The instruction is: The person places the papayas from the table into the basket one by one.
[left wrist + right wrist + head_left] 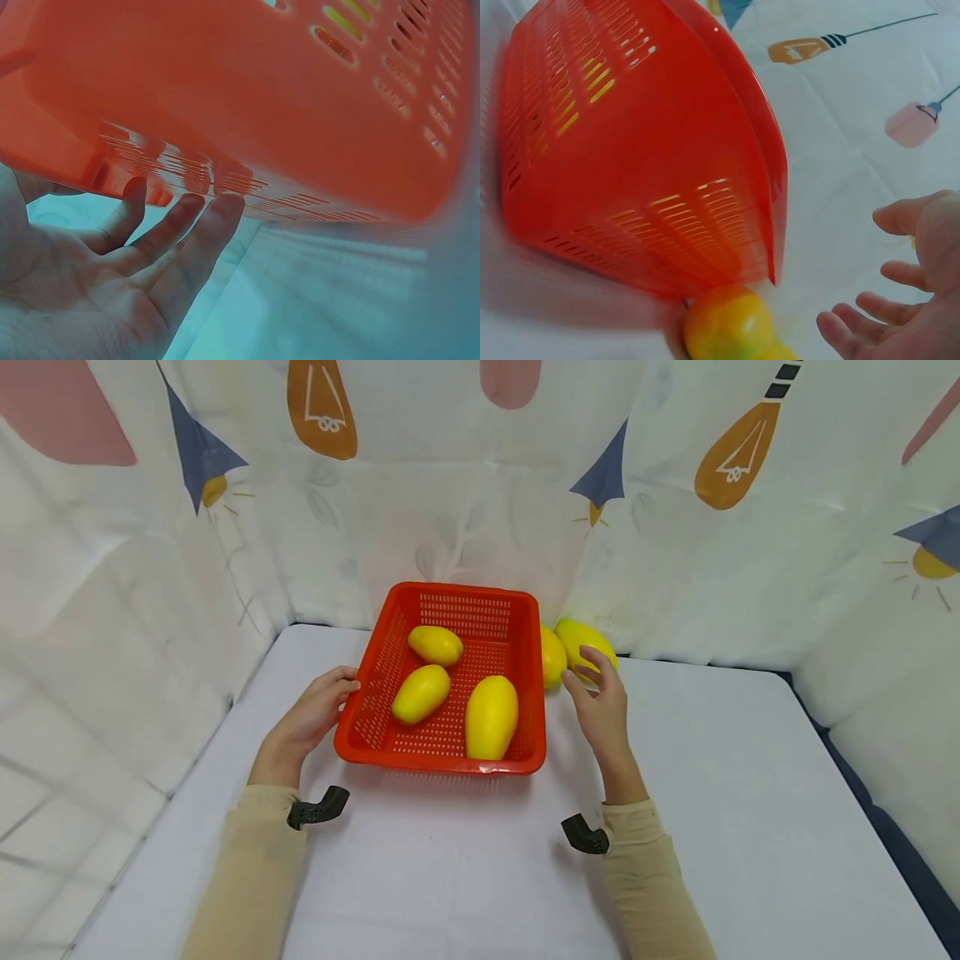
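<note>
A red plastic basket [442, 762] with slotted walls stands at the middle of the table, holding three yellow mangoes: one at the back [436, 645], one at the left [421, 694] and a larger one [491, 717] at the front right. My left hand [318, 714] holds the basket's left rim, its fingers [217, 214] against the outer wall below; the thumb is mostly hidden. Behind the basket's right side lie two more mangoes, one [552, 657] partly covered by the basket, the other [583, 642] farther right. Beside these my right hand [606, 710] hovers, fingers spread and holding nothing.
A white-covered table [750, 793] extends around the basket. Patterned white cloth [465, 485] hangs behind and along both sides, close to the table's back edge. Black wrist-worn devices [318, 807] are on both forearms.
</note>
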A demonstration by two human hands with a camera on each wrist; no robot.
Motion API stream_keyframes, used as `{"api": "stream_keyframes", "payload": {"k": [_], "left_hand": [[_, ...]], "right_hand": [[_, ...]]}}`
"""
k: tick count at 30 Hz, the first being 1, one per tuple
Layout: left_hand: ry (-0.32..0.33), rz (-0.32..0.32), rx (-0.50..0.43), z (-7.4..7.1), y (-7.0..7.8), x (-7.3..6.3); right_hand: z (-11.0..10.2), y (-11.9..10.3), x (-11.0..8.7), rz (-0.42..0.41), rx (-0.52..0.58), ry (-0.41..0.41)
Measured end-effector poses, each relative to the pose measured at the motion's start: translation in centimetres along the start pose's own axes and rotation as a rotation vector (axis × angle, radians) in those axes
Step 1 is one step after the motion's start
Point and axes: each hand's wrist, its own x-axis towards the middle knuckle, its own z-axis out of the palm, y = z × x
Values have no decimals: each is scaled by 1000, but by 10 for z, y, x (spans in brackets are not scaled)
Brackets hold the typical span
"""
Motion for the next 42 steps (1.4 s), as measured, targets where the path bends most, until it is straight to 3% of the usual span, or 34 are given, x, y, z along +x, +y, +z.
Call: {"api": "stream_keyframes", "payload": {"k": [10, 42], "left_hand": [[8, -9, -31, -1, -1, -5], [5, -12, -43, -1, 0, 2]], "right_hand": [[3, 4, 5, 23, 1, -25], [-8, 19, 18, 30, -117, 2]]}}
